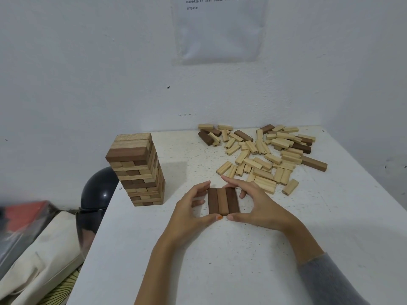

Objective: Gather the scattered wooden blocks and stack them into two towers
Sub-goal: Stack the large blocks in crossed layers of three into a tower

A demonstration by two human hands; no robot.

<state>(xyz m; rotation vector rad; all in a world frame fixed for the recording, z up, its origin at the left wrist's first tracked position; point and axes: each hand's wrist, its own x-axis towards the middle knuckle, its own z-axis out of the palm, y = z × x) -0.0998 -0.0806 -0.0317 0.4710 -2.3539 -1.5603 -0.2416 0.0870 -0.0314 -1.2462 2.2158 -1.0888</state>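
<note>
A white table (220, 256) stands in a corner by a white wall. Near the middle of the table lie three brown blocks (223, 201), flat and side by side, touching each other. The middle one is lighter than the other two.

The left hand (191, 208) curls around the left side of the three brown blocks. Its thumb presses the near end and its fingers bend against the left edge. The right hand (259, 203) curls around the right side the same way, with its thumb on the near end and its fingers spread at the far end. The two thumbs almost meet. A grey sleeve (326, 280) covers the right arm.

A tall tower (137, 170) of blocks stands to the left, apart from the hands. A pile of loose blocks (264, 155), mostly pale, lies far and to the right.

A paper (220, 29) with writing hangs on the wall. Left of the table sit a dark round helmet (99, 190) and a cream bag (39, 249).
</note>
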